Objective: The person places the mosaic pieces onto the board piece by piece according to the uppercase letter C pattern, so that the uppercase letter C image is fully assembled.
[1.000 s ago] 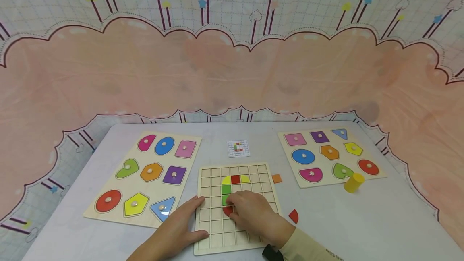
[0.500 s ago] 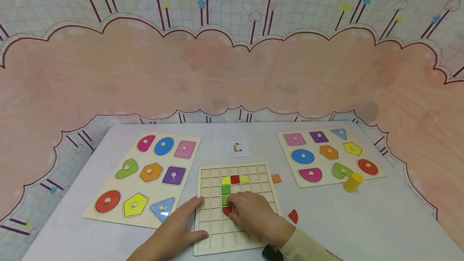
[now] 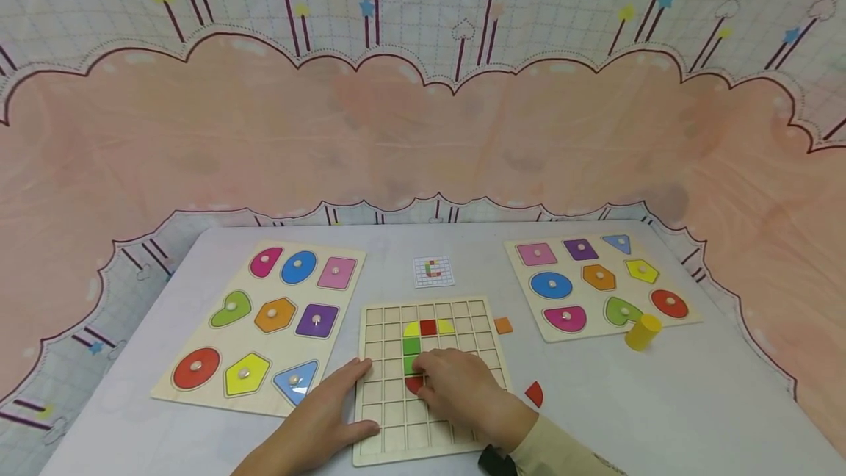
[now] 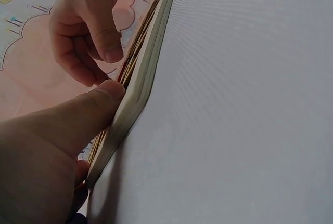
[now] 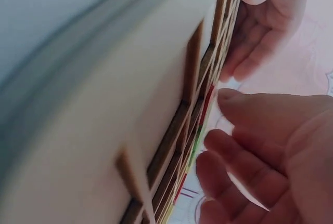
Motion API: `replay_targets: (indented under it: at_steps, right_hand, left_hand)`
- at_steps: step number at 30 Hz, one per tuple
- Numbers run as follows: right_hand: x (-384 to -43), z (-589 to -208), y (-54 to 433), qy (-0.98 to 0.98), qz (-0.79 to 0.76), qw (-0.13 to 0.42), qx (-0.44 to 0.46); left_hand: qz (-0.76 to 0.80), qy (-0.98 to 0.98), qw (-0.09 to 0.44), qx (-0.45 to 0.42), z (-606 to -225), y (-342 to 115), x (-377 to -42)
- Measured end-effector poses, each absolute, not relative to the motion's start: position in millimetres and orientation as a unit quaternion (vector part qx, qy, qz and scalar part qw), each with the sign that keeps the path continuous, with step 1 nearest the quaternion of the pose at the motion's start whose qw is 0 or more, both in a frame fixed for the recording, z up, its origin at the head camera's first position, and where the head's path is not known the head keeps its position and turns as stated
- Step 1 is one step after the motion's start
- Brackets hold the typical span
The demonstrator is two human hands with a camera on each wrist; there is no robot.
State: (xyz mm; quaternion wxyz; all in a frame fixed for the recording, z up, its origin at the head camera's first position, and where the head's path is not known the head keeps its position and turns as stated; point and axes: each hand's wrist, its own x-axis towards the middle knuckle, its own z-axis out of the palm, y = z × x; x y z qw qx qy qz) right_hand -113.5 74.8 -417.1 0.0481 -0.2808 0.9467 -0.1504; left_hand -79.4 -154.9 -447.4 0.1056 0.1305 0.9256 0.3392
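A wooden grid board (image 3: 390, 439) lies on the white table, with a column of coloured tiles set in its cells. Along its left edge my left hand (image 3: 324, 413) rests, fingers spread, with the thumb (image 4: 110, 91) at the rim in the left wrist view. My right hand (image 3: 463, 391) reaches over the middle of the board, fingers bent loosely. Its fingertips touch the lower green tile (image 3: 409, 365), and its thumb is by the red tile (image 3: 413, 385), partly covered. In the right wrist view, thumb and fingers (image 5: 250, 167) stand apart with nothing visible between them.
Above the column, a red square (image 3: 428, 327) sits between two yellow tiles. A pattern card (image 3: 433, 271) lies behind the board. Right of it are an orange square (image 3: 504, 325), a red quarter piece (image 3: 534, 394) and a yellow cylinder (image 3: 643, 333). Knobbed puzzles (image 3: 271, 347) flank both sides.
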Motion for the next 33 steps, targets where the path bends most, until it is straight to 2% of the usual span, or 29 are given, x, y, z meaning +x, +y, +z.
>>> replay_targets:
  at_steps: [4,13,18,23,33]
  right_hand:
    - [-114,-410,81,0.947,-0.175,0.068,-0.260]
    - [-125,-396,112,0.944,-0.220,0.063,-0.239]
    - [-133,-398,129,0.940,-0.242,0.065,-0.234]
    - [-142,-401,142,0.945,-0.258,0.068,-0.190]
    - [-156,-409,166,0.961,-0.228,0.055,-0.149]
  left_hand:
    - [0.340,0.925,0.104,0.132,-448,-155,-79]
    - [0.343,0.924,0.102,0.138,-448,-156,-79]
    - [0.346,0.922,0.103,0.139,-447,-156,-79]
    - [0.346,0.922,0.105,0.137,-448,-156,-79]
    - [0.345,0.923,0.107,0.134,-449,-156,-79]
